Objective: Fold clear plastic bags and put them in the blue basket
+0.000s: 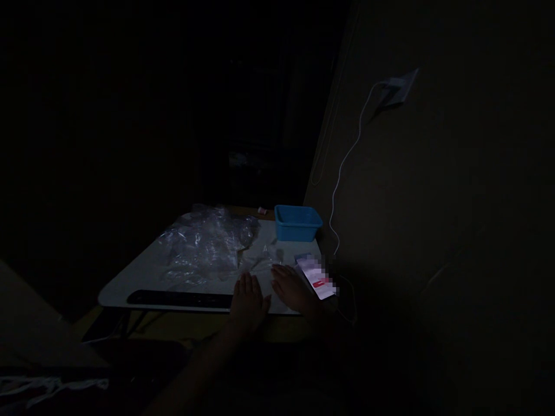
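My left hand (pixel 248 299) lies flat near the front edge of a white table (pixel 134 277), fingers stretched forward and thumb out to the side. Just right of it, my right hand (pixel 291 287) rests with its fingers extended, turned inward. Ahead of both hands lies a thin clear plastic sheet or bag (pixel 260 259); whether the fingertips press on it is hard to tell in the dark. A heap of crumpled clear plastic bags (pixel 203 242) covers the table's left and middle. Close to my right hand is a lit phone (pixel 318 280), partly blurred out.
A blue plastic basket (pixel 296 231) stands at the back right corner, near the wall. Behind the table lies a small pale object (pixel 262 211). A dark strip (pixel 177 298) runs along the front edge. A white cable (pixel 340 167) hangs from a wall socket (pixel 399 86).
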`<state>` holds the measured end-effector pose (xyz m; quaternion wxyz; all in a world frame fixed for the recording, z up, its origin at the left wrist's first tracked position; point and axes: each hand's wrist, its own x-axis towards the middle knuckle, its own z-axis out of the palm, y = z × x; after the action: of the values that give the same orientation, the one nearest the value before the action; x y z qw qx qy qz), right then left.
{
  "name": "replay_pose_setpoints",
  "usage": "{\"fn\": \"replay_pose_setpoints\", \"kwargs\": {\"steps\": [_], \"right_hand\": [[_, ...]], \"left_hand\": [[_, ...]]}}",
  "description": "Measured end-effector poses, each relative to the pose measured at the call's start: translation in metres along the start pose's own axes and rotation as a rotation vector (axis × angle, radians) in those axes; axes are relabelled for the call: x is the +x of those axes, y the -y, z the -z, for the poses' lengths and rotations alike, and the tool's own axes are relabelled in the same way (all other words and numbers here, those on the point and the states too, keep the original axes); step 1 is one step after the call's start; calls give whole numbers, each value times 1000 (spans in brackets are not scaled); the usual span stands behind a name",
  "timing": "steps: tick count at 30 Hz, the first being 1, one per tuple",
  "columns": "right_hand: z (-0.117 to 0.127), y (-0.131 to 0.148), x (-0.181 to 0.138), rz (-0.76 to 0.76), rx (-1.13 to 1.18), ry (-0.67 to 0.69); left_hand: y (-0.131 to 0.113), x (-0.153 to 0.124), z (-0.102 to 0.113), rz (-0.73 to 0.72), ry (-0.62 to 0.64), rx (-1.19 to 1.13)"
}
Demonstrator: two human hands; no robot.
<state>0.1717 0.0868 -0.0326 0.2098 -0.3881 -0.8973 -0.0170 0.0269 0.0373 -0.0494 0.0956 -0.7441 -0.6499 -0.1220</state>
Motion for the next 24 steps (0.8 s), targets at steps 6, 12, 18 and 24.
{"fn": "replay_pose_setpoints", "kwargs": {"steps": [6, 12, 18, 24], "right_hand": [[-12, -2, 7, 25, 19, 26], [-19, -15, 22, -105, -82, 39], [-18, -20, 35, -154, -152, 54], [-20, -27, 43, -223, -185, 113]], "left_hand": [[1, 0, 0, -4, 16, -18], [0, 0, 3, -3, 33, 0], [0, 0, 2, -5, 33, 30], [1, -1, -2, -13, -3, 33]]}}
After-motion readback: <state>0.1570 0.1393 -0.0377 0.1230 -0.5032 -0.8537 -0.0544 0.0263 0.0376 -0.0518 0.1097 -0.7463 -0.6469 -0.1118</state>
